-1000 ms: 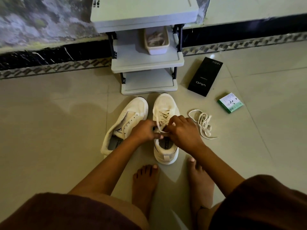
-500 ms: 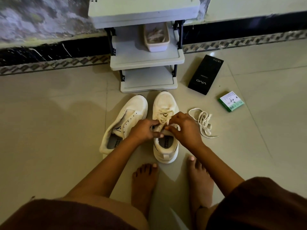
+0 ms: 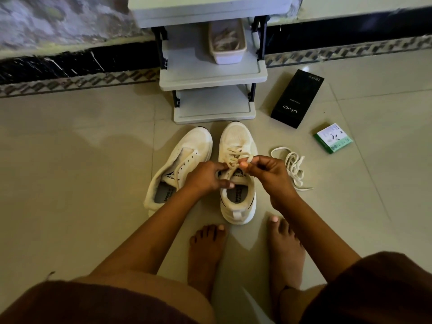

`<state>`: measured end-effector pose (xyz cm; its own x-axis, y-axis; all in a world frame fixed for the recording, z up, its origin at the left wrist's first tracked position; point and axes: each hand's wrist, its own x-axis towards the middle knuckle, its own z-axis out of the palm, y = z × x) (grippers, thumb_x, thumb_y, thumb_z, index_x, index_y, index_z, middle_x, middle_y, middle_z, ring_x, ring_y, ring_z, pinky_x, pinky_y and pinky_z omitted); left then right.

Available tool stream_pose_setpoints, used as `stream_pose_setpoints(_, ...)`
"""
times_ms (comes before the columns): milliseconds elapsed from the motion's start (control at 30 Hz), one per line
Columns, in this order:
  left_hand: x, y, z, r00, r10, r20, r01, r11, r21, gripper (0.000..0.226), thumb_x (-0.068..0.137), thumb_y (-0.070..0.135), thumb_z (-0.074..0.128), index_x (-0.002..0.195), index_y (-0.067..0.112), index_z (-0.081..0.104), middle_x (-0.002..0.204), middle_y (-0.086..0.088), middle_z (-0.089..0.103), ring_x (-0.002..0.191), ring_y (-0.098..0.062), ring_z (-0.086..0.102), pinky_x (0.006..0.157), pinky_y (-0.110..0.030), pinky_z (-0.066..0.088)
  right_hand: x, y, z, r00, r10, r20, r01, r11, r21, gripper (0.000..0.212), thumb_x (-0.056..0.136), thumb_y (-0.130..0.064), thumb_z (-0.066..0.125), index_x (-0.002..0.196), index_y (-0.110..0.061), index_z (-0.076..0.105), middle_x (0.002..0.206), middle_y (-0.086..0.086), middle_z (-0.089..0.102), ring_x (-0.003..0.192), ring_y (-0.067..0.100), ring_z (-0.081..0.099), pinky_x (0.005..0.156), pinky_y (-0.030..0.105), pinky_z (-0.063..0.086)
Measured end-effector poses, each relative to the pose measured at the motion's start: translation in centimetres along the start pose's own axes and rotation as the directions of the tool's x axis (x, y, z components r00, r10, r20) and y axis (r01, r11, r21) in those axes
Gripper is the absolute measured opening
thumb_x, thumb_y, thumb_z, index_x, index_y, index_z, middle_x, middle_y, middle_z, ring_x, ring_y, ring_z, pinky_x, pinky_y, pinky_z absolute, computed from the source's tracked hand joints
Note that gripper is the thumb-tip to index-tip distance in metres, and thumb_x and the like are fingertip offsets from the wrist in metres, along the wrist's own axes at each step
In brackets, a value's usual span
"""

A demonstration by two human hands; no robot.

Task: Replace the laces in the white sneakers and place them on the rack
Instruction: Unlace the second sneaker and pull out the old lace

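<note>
since a second ago the lace (image 3: pixel 233 157) has been drawn up off the right sneaker (image 3: pixel 236 174), pinched by right hand (image 3: pixel 268 171) and left hand (image 3: pixel 205 176); lacing judged unfinished, spare lace (image 3: pixel 292 164) at 3 o'clock.

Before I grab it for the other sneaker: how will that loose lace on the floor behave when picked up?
The loose lace lies in slack tangled loops, so probably floppy and light. Lifted by one end, it may snag or dangle.

Head-worn camera looks steeply down, close overhead.
</note>
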<state>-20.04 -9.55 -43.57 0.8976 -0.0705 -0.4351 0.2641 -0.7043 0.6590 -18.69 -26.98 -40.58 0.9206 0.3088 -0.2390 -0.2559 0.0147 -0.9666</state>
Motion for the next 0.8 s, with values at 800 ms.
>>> stream_pose_setpoints(800, 0.0, 2.0, 0.3, 0.968, 0.009, -0.252, 0.026, 0.991, 0.134, 0.02, 0.081, 0.026, 0.068, 0.077, 0.007, 0.065, 0.074, -0.009, 0.063, 0.072, -0.023, 0.059, 0.063, -0.03, 0.044, 2.7, 1.7, -1.9, 0.989, -0.064, 0.137, 0.149, 0.548, -0.823, 0.035, 0.083, -0.024, 0.068, 0.114, -0.007, 0.066, 0.105, 0.011, 0.07, 0.091, 0.024, 0.067, 0.08, 0.034, 0.052)
